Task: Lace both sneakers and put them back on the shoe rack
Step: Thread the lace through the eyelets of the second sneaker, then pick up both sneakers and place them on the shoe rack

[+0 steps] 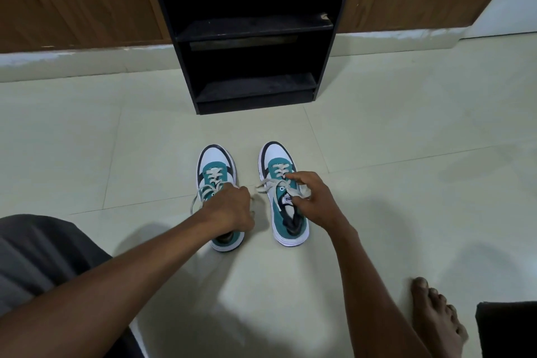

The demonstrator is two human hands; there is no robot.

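Two teal, white and black sneakers stand side by side on the floor, toes pointing to the black shoe rack (252,87). My left hand (229,206) lies over the left sneaker (213,166), fist closed, gripping a cream lace end that runs across the gap from the right sneaker. My right hand (312,197) sits over the right sneaker (283,206), pinching the other cream lace end (273,183) near the tongue, forefinger stretched along the eyelets. The left sneaker's laces hang in loose loops on its left side.
The shoe rack has two low shelves, both bare, and stands against a wood-panelled wall (72,0). Pale floor tiles (406,197) surround the sneakers. A bare foot (436,320) rests at lower right, and my clothed knee (37,253) is at lower left.
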